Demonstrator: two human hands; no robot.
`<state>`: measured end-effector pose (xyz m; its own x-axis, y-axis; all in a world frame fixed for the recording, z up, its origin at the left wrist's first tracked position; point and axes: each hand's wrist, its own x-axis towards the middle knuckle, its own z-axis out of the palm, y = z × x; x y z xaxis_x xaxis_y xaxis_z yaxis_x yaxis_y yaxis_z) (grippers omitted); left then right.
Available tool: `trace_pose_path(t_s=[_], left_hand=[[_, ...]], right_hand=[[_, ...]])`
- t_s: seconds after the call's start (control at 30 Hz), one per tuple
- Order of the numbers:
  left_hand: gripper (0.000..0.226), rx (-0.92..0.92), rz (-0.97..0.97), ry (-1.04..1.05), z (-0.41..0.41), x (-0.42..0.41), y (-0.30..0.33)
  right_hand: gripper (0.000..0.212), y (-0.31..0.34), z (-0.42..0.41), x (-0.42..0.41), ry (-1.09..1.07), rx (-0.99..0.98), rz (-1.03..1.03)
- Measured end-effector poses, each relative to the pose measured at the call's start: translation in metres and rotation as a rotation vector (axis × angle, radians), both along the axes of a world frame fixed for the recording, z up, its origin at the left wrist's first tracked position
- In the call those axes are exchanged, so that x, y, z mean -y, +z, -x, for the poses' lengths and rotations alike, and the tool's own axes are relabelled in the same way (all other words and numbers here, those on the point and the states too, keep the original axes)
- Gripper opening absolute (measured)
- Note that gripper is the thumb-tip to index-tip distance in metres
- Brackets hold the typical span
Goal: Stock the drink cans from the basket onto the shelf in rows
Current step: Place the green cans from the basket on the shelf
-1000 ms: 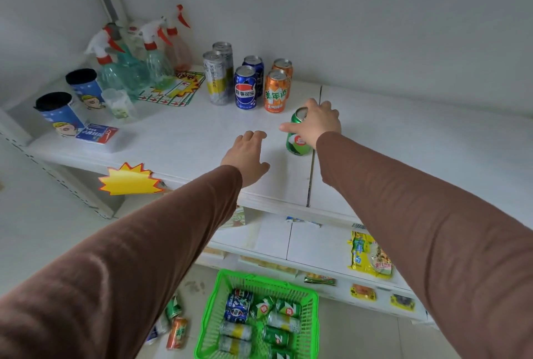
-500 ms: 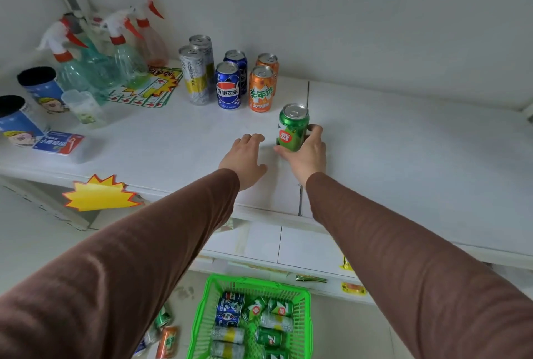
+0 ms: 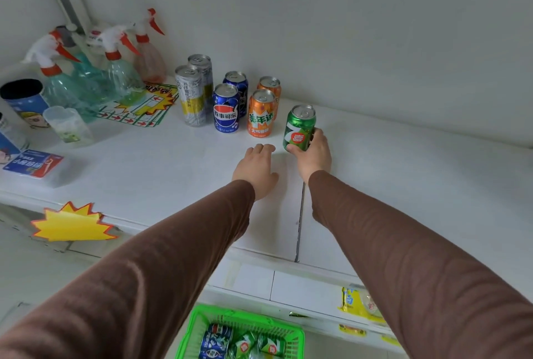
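My right hand (image 3: 314, 153) grips a green can (image 3: 299, 127) that stands upright on the white shelf (image 3: 144, 168), just right of the front orange can (image 3: 261, 113). Three short rows run back toward the wall: two tall silver-yellow cans (image 3: 191, 96), two blue cans (image 3: 226, 108) and two orange cans. My left hand (image 3: 255, 168) rests flat on the shelf beside the right hand, fingers spread, holding nothing. The green basket (image 3: 199, 327) sits below at the bottom edge with several blue and green cans in it.
Spray bottles (image 3: 121, 70), blue cups (image 3: 23, 101), a clear cup (image 3: 67, 124), printed sheets (image 3: 138, 107) and a small box (image 3: 33, 163) fill the shelf's left end. A yellow starburst tag (image 3: 70, 221) hangs on the front edge. Yellow packets (image 3: 354, 301) lie on a lower shelf.
My right hand has slid the green can back along the shelf, up beside the front orange can. The left hand stays flat on the shelf.
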<state>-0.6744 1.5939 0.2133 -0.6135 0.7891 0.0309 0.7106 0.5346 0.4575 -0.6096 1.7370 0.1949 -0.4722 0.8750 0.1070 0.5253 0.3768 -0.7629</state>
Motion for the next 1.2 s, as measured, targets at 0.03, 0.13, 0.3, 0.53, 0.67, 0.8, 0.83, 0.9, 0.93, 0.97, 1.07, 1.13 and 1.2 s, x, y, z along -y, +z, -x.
trace_pose_path(t_s=[0.03, 0.13, 0.3, 0.53, 0.67, 0.8, 0.83, 0.9, 0.93, 0.97, 1.07, 1.13, 1.2], left_hand=[[0.065, -0.004, -0.001, 0.002, 0.002, -0.006, 0.001], [0.065, -0.005, -0.003, 0.009, 0.007, -0.022, 0.006], [0.064, -0.001, -0.013, 0.007, 0.012, -0.043, 0.011], [0.062, -0.022, -0.038, -0.026, 0.015, -0.058, 0.007], [0.063, -0.013, -0.036, -0.019, 0.016, -0.054, 0.006], [0.065, 0.006, -0.021, -0.004, 0.016, -0.041, 0.003], [0.066, 0.010, -0.019, 0.001, 0.015, -0.036, 0.003], [0.067, 0.021, -0.012, 0.004, 0.015, -0.026, 0.003], [0.067, 0.024, -0.011, 0.004, 0.014, -0.020, 0.003], [0.067, 0.019, -0.016, 0.005, 0.012, -0.013, 0.004], [0.065, -0.008, -0.043, -0.001, 0.007, 0.013, 0.007], [0.064, -0.035, -0.074, -0.018, 0.001, 0.036, 0.007], [0.062, -0.057, -0.121, -0.029, -0.008, 0.063, 0.006]], right_hand=[[0.063, 0.001, 0.005, -0.008, 0.004, 0.008, -0.002], [0.058, 0.007, 0.021, -0.030, 0.021, 0.044, 0.003], [0.053, 0.016, 0.043, -0.056, 0.024, 0.113, -0.011], [0.050, 0.017, 0.057, -0.071, 0.026, 0.125, 0.006], [0.057, 0.015, 0.057, -0.073, 0.027, 0.119, 0.029], [0.091, 0.012, 0.044, -0.057, -0.009, 0.006, 0.113], [0.093, 0.011, 0.038, -0.049, -0.012, -0.020, 0.111], [0.089, 0.010, 0.025, -0.032, 0.011, -0.043, 0.083], [0.086, 0.009, 0.018, -0.022, 0.037, -0.038, 0.057], [0.082, 0.009, 0.010, -0.012, 0.067, -0.031, 0.030], [0.068, 0.009, -0.014, 0.020, 0.156, -0.025, -0.044], [0.058, 0.009, -0.031, 0.044, 0.207, -0.038, -0.092], [0.050, 0.007, -0.051, 0.071, 0.246, -0.063, -0.140]])
